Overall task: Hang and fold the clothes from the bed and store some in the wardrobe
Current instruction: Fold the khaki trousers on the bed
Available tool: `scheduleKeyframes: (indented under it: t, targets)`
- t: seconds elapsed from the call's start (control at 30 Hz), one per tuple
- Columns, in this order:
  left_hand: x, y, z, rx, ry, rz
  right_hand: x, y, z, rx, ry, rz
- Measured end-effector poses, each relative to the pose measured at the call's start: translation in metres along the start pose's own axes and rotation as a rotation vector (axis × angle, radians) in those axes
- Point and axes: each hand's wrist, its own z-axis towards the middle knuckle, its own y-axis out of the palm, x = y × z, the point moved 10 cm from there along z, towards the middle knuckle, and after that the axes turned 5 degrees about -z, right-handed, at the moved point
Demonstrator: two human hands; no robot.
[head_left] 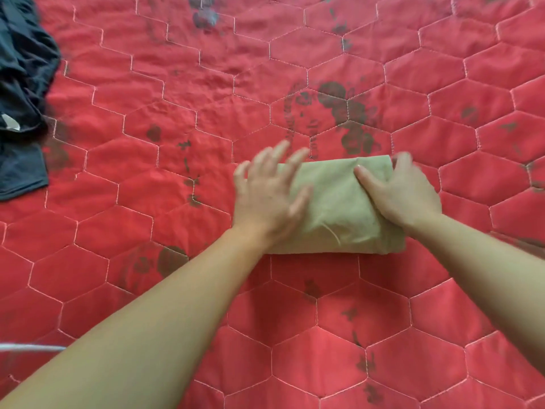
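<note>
Your folded khaki garment [339, 208] lies on the bed, on the red quilted bedspread [177, 113], a little right of centre in the head view. Your right hand [404, 193] rests on its right end, thumb laid across the top of the cloth and fingers curled over the far right edge, gripping it. Your left hand [271, 190] is spread open, fingers apart, over the garment's left end; it is blurred, so contact with the cloth appears likely but cannot be confirmed. The two hands sit apart, one at each end. A dark garment [23, 93] lies crumpled at the left edge of the bedspread, well apart from the folded piece.
</note>
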Motion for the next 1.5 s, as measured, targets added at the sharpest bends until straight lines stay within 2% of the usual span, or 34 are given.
scheduleKeyframes:
  t: [0.07,0.1,0.13,0.23,0.33,0.47,0.57,0.67,0.83,0.93,1.07,1.23,1.37,1.5]
  targets:
    - [0.006,0.033,-0.005,-0.216,0.012,0.095,-0.033,-0.019,-0.022,0.243,-0.258,-0.023]
    - [-0.001,0.044,-0.008,-0.273,-0.026,0.117,-0.048,-0.016,-0.035,0.269,-0.362,-0.064]
    - [-0.009,0.051,-0.011,-0.290,-0.054,0.124,-0.055,-0.005,-0.042,0.225,-0.411,-0.102]
    - [-0.017,0.064,-0.009,-0.264,-0.040,0.139,-0.034,0.035,-0.032,0.019,-0.262,-0.093]
    - [-0.020,0.069,-0.003,-0.177,-0.036,0.118,-0.031,0.046,-0.020,0.077,-0.288,-0.040]
    - [-0.022,0.065,-0.007,-0.170,-0.077,0.077,-0.027,0.042,-0.021,0.092,-0.267,0.046]
    - [-0.046,0.057,-0.021,-0.117,-0.377,0.002,0.002,0.032,-0.034,0.126,-0.049,0.201]
    - [-0.063,0.054,-0.054,-0.069,-0.680,-0.114,0.028,0.040,-0.058,0.084,0.174,0.262]
    - [-0.072,0.041,-0.078,0.090,-0.988,-0.375,0.040,0.055,-0.065,-0.057,0.405,0.539]
    - [-0.083,0.048,-0.087,0.084,-1.139,-0.496,0.046,0.059,-0.060,-0.178,0.479,0.636]
    - [-0.094,0.052,-0.088,0.026,-1.150,-0.631,0.041,0.068,-0.060,-0.334,0.476,0.752]
    - [-0.106,0.048,-0.102,-0.014,-1.231,-0.877,0.019,0.068,-0.067,-0.366,0.374,0.866]
    - [-0.095,0.016,-0.096,-0.065,-1.213,-1.133,-0.027,0.029,-0.067,-0.348,0.231,0.923]
    - [-0.082,-0.082,-0.053,0.164,-1.134,-1.238,-0.107,-0.066,-0.063,-0.276,0.082,0.997]
